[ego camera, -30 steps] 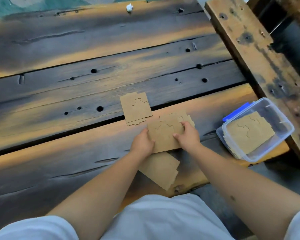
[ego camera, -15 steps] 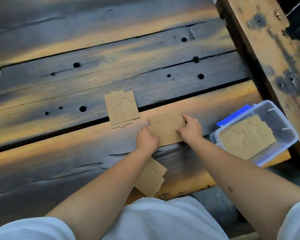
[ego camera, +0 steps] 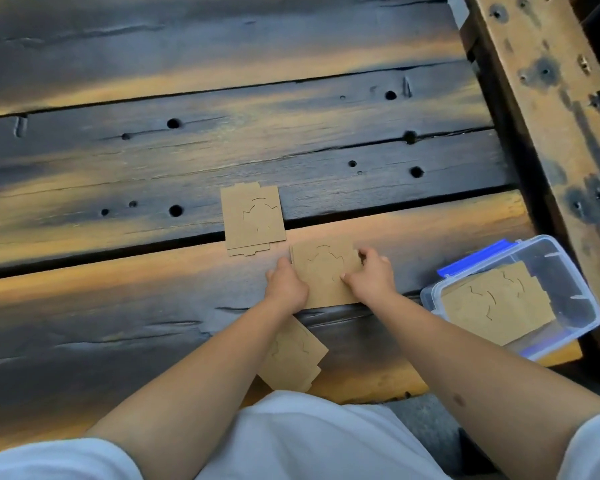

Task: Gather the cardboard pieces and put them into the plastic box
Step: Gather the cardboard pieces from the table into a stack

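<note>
The dark plank table [ego camera: 153, 161] carries three cardboard stacks, one [ego camera: 252, 218] mid-table, one [ego camera: 323, 275] just nearer, one [ego camera: 293, 358] at the near edge, and a clear box [ego camera: 582, 299] at the right edge.

Table [ego camera: 187, 161]: weathered wood planks, rough, cracked, pitted with holes, dark stain with a dull sheen. Cardboard pieces [ego camera: 252, 216]: matt brown card, smooth, die-cut lines. Plastic box [ego camera: 582, 299]: clear glossy plastic, blue lid [ego camera: 475, 259] of opaque plastic.
</note>
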Action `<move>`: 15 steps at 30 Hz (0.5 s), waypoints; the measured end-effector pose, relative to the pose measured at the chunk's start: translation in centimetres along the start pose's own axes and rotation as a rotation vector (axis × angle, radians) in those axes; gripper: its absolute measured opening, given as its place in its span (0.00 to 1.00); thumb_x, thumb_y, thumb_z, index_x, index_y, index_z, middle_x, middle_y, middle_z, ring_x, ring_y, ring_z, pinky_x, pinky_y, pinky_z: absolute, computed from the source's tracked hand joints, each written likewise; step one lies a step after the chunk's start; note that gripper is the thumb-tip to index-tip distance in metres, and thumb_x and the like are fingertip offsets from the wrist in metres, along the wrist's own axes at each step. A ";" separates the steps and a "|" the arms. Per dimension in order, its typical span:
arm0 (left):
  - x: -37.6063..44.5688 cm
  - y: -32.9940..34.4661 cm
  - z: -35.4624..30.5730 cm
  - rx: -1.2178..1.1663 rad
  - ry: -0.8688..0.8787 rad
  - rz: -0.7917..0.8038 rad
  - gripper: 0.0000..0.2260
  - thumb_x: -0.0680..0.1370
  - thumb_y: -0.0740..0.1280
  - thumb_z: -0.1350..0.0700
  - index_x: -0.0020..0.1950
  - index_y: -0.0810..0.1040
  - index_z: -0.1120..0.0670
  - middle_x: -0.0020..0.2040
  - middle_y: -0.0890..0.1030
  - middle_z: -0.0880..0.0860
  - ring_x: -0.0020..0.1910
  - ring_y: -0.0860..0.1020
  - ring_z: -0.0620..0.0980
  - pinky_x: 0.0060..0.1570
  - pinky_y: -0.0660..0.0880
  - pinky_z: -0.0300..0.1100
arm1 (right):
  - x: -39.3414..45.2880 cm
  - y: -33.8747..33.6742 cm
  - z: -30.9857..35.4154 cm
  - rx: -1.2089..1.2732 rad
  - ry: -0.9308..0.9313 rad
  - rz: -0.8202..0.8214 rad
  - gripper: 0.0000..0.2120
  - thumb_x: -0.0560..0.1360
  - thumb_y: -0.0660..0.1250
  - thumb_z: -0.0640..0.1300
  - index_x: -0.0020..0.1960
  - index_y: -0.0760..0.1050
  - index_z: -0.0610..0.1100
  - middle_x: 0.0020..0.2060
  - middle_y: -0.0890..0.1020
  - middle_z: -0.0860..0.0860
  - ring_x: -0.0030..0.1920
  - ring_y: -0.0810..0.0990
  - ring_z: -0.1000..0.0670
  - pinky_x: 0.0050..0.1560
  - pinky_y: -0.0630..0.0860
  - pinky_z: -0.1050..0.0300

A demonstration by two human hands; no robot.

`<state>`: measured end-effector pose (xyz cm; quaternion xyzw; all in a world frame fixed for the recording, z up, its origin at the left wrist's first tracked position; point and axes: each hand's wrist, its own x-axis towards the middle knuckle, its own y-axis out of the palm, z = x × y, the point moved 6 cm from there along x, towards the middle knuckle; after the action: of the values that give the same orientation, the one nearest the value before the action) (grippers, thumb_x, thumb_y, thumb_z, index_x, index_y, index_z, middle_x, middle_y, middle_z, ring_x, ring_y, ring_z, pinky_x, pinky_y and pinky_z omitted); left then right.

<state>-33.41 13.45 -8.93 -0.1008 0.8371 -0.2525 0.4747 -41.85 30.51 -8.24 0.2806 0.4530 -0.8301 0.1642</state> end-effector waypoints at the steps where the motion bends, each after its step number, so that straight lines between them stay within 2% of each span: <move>1: -0.1 -0.3 0.2 -0.003 0.005 -0.002 0.16 0.77 0.60 0.60 0.65 0.64 0.55 0.61 0.69 0.59 0.46 0.68 0.53 0.46 0.67 0.44 | -0.2 0.1 0.1 0.015 -0.002 0.015 0.30 0.69 0.75 0.47 0.68 0.70 0.47 0.60 0.73 0.45 0.56 0.76 0.44 0.57 0.73 0.52; 3: -0.1 -1.2 1.1 -0.016 0.020 -0.003 0.16 0.77 0.60 0.60 0.64 0.64 0.55 0.60 0.71 0.58 0.47 0.68 0.53 0.46 0.66 0.44 | -0.8 0.7 0.8 0.029 -0.034 0.054 0.27 0.69 0.75 0.47 0.66 0.72 0.47 0.59 0.75 0.45 0.53 0.77 0.46 0.55 0.73 0.53; 8: -1.0 -3.2 4.1 -0.020 0.032 0.001 0.15 0.78 0.60 0.58 0.63 0.61 0.55 0.52 0.74 0.55 0.46 0.70 0.55 0.43 0.66 0.45 | -3.2 2.6 2.3 0.073 -0.105 0.119 0.21 0.70 0.74 0.46 0.60 0.72 0.48 0.55 0.82 0.48 0.54 0.79 0.46 0.55 0.76 0.51; 11: -2.0 -3.8 6.0 -0.045 0.041 -0.016 0.15 0.78 0.60 0.58 0.62 0.60 0.55 0.52 0.72 0.54 0.47 0.71 0.54 0.44 0.67 0.44 | -4.9 3.7 3.0 0.050 -0.147 0.123 0.21 0.71 0.73 0.46 0.61 0.71 0.47 0.56 0.81 0.47 0.56 0.78 0.44 0.57 0.75 0.45; 15: -3.9 -3.7 8.5 -0.013 0.059 -0.019 0.11 0.78 0.61 0.57 0.57 0.61 0.56 0.54 0.74 0.57 0.48 0.71 0.55 0.45 0.68 0.45 | -7.6 4.8 3.0 0.035 -0.186 0.120 0.22 0.73 0.71 0.44 0.64 0.69 0.45 0.58 0.79 0.45 0.59 0.76 0.42 0.58 0.73 0.47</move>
<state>-24.45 9.16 -7.67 -0.1043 0.8513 -0.2544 0.4469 -34.27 25.55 -5.37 0.2317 0.4037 -0.8490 0.2499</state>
